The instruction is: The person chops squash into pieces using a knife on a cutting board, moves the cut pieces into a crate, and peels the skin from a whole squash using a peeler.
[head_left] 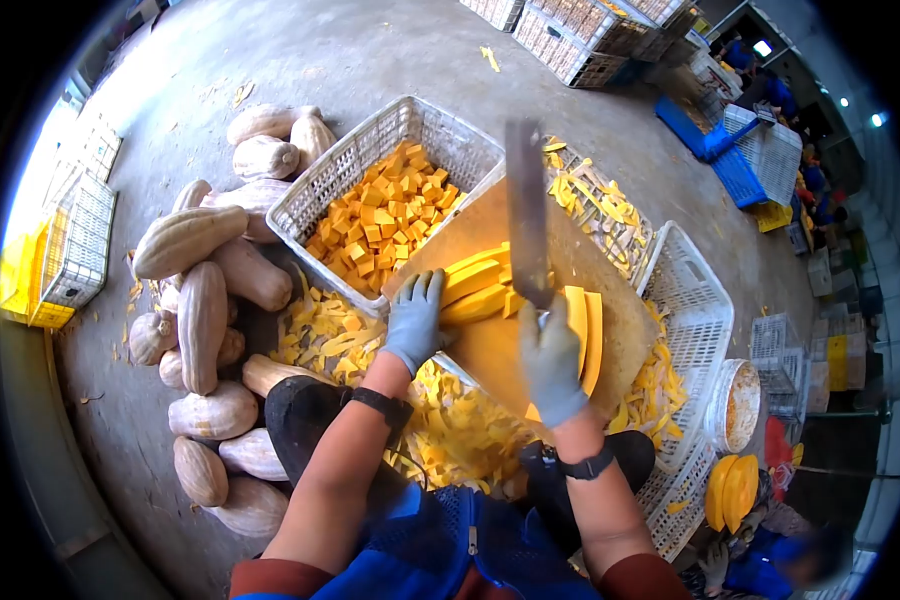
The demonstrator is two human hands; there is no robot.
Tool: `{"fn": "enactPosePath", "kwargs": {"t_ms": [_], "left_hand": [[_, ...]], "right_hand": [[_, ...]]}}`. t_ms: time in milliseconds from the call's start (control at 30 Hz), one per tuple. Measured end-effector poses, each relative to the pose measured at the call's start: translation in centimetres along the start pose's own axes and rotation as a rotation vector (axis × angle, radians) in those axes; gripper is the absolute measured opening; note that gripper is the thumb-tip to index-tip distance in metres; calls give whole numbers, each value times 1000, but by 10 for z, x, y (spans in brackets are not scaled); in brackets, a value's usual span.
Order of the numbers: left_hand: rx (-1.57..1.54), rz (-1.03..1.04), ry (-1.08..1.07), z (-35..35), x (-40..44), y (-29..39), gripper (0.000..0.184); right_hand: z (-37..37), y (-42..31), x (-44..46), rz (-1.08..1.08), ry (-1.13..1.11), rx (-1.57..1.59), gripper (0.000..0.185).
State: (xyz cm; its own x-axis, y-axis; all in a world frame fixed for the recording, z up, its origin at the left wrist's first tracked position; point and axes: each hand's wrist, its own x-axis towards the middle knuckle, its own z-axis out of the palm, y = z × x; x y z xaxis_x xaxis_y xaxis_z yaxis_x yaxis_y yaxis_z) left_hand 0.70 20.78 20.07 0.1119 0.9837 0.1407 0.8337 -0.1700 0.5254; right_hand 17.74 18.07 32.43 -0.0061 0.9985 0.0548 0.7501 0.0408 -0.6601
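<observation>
On the board [610, 300], pumpkin strips [473, 288] are held together by the grip of the left hand [415, 318], apparently against slipping; over the board, the cleaver [527, 210] is clenched in the right hand [552, 362], presumably for control.

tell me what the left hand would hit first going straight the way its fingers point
Past the cutting board's edge, the left hand would probably first meet the side of the white crate holding orange cubes, though depth is unclear here.
</observation>
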Motion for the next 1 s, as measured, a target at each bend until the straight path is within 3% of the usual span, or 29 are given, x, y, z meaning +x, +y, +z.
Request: {"fn": "enactPosePath", "kwargs": {"t_ms": [133,267,367,467,567,767,867,1000], "left_hand": [[16,48,34,14,-3,-8,89],[23,51,69,7,-6,-6,87],[50,-85,149,1,-19,-3,83],[86,-121,49,6,-24,-8,79],[-20,-129,74,4,-23,-11,72],[-333,-260,240,24,-38,-14,62],[-474,-321,261,25,-38,-15,53],[-531,-310,338,30,-36,-18,50]], "right_hand": [[46,64,2,63,-288,-254,29],[9,30,5,5,-248,-188,32],[-4,-10,-7,-5,-123,-76,34],[48,29,-6,90,-396,-232,31],[46,46,0,-23,-381,-254,31],[24,-15,-21,-32,-190,-106,31],[80,38,-18,15,-403,-204,30],[55,30,-21,-90,-267,-97,34]]}}
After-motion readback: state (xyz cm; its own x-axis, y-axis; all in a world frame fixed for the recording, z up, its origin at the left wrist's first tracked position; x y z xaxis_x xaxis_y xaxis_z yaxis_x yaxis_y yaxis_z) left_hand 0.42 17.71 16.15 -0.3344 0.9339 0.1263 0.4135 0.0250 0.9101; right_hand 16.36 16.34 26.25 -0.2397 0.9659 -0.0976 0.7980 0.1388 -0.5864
